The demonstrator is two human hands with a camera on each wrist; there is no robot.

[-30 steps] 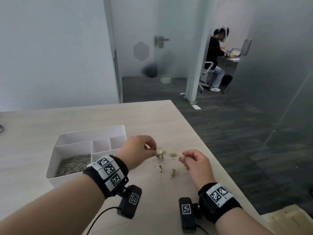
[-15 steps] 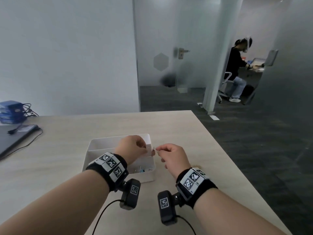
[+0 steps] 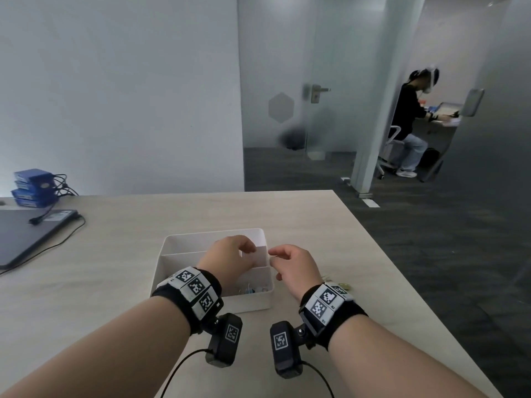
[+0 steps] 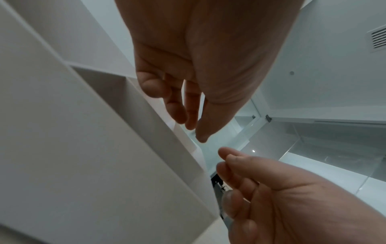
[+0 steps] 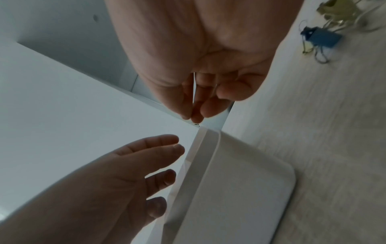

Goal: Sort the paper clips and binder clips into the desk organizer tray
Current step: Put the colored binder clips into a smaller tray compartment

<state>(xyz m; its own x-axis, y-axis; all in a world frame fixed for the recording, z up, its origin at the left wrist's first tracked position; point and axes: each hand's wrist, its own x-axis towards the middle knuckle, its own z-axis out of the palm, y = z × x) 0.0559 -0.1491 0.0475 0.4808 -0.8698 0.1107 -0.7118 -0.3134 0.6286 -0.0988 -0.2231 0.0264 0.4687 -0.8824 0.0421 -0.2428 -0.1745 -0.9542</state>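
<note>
On my worktop [image 3: 120, 254], far to my left, a closed dark laptop [image 3: 26, 237] lies with a black cable [image 3: 57, 239] trailing across it. Behind it sits a stack of blue boxes [image 3: 33, 187]. Ahead is a frosted glass door [image 3: 287, 81] with a metal handle [image 3: 316, 92]. Beyond the pillar [image 3: 382, 96], a person [image 3: 408, 122] sits at another desk.

pale wall [image 3: 120, 90], frosted glass door [image 3: 287, 81], dark floor [image 3: 431, 239]

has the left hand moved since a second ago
Yes. The left hand was right of the tray, over the loose clips on the desk; now it is above the tray's right-hand compartments, so it moved left.
</note>
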